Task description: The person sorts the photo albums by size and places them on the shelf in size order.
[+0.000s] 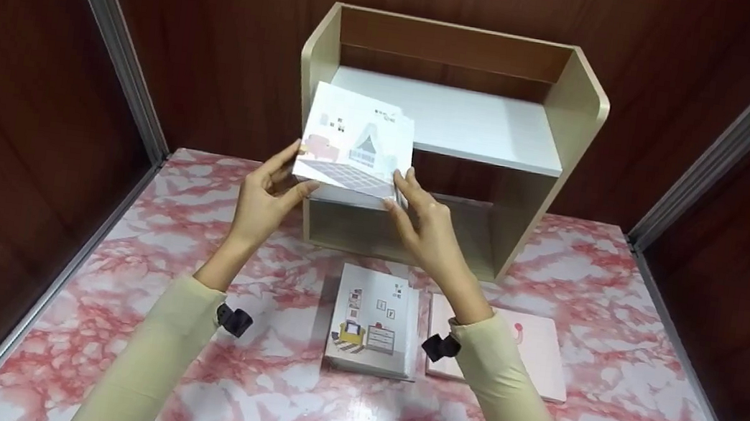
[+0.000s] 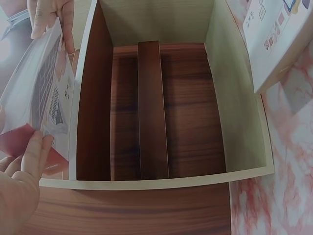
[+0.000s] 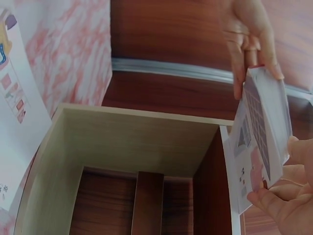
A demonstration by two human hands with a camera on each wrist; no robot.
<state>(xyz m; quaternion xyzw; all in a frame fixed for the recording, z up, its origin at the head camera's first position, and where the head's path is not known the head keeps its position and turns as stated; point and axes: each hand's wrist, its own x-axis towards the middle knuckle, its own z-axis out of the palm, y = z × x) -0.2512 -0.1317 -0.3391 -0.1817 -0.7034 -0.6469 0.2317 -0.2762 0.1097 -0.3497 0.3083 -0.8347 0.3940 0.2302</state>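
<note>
Both hands hold up a thick white book [image 1: 355, 139], its cover printed with a pink armchair and a checked floor, at the left front of the bookshelf's white board [image 1: 484, 123]. My left hand [image 1: 260, 203] grips its left lower corner, thumb at the near edge and fingers along the side. The right hand [image 1: 430, 229] pinches the right lower corner. Held this way, the book [image 3: 266, 122] tilts, and its page edges show in the right wrist view. Whether it touches the white board cannot be told.
A wooden bookshelf [image 1: 534, 210] stands at the back of the red-and-white marbled table [image 1: 236, 381]. In front of it lies a stack of white books [image 1: 374, 326] with a yellow armchair on top. A pink book [image 1: 537, 355] lies partly under the right forearm. Dark wood panels [image 1: 10, 119] surround the table.
</note>
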